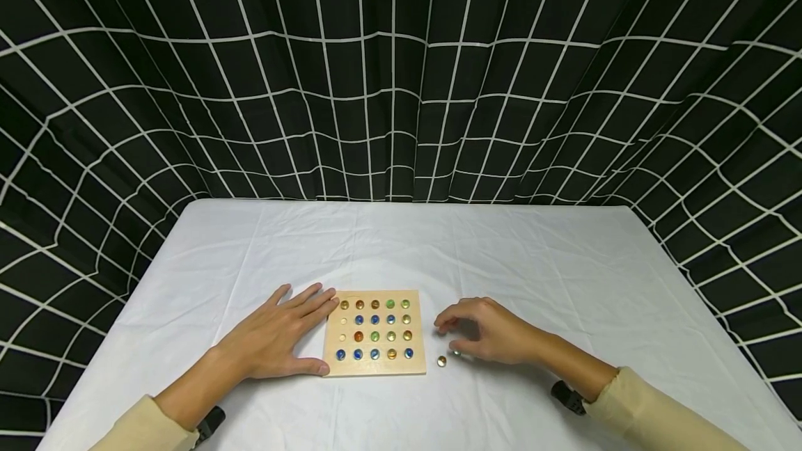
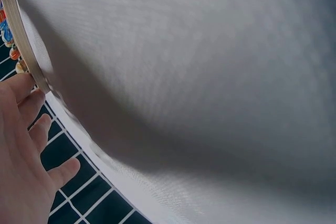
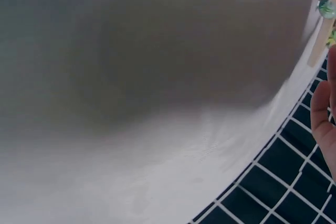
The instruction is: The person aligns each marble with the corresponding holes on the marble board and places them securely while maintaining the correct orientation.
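Observation:
A light wooden board (image 1: pixel 376 368) with rows of coloured glass marbles lies flat in the middle of the head view. Two hollows in its left column hold no marble. My left hand (image 1: pixel 276 333) is spread at its left side, thumb at the near corner and fingertips at the far one. To the right of the board, my right hand (image 1: pixel 495 329) hovers with fingers bent and a gap between thumb and fingertips. Right under that thumb sits a greenish marble (image 1: pixel 457 353), partly covered. A brownish marble (image 1: pixel 441 361) lies just beside it on the cloth.
White cloth (image 1: pixel 532 249) covers the table under everything, slightly creased. Black curtains (image 1: pixel 401 75) with a white grid surround its back and sides. A dark wrist strap (image 1: pixel 569 397) shows below the right forearm, and another (image 1: pixel 209 425) below the left.

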A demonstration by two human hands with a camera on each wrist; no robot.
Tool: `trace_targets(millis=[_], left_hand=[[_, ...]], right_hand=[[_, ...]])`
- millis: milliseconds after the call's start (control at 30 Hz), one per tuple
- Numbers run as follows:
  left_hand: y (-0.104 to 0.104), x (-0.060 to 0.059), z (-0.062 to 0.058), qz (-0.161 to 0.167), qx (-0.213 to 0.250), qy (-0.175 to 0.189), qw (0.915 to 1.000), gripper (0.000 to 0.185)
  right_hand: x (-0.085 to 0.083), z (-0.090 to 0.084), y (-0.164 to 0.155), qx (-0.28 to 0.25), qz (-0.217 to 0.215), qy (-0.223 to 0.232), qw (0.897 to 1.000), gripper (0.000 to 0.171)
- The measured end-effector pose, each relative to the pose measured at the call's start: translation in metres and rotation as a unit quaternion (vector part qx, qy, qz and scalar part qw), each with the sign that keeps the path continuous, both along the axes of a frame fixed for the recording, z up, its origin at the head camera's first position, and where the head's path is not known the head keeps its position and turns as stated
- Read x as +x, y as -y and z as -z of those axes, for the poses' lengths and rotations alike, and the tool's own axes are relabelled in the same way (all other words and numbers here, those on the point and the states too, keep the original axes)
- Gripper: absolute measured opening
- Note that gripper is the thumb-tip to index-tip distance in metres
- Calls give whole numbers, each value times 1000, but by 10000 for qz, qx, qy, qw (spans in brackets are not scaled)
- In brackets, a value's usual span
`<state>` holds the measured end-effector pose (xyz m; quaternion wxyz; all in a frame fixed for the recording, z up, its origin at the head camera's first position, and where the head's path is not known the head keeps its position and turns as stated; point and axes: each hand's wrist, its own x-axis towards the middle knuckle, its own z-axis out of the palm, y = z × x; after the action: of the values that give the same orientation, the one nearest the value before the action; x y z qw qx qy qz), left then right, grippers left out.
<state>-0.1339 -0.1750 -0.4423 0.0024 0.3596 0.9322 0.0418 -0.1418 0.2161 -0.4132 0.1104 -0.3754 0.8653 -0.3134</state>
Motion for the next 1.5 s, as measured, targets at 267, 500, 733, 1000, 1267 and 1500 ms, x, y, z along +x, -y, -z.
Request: trace_targets(millis=[267,500,733,1000,1267,1500], left_hand=[[0,0,-1,-3,64,3,10000,103],[1,1,-1,13,79,-19,10000,103],[1,0,-1,58,148,-105,9998,101],[1,-1,0,82,182,-145,9997,101],[2,-1,0,106,204,-145,9996,101],[1,-1,-1,74,113,-27,9999,101]], right_hand=[[5,4,-8,155,-10,268,9995,35],[6,8,-12,135,-40,425,9990,34],[3,13,-14,104,-115,310,9994,34],[2,16,-13,132,-153,161,9997,33],[1,14,-11,136,-131,258,9995,31],[-2,11,-3,31,-169,229,9996,29]])
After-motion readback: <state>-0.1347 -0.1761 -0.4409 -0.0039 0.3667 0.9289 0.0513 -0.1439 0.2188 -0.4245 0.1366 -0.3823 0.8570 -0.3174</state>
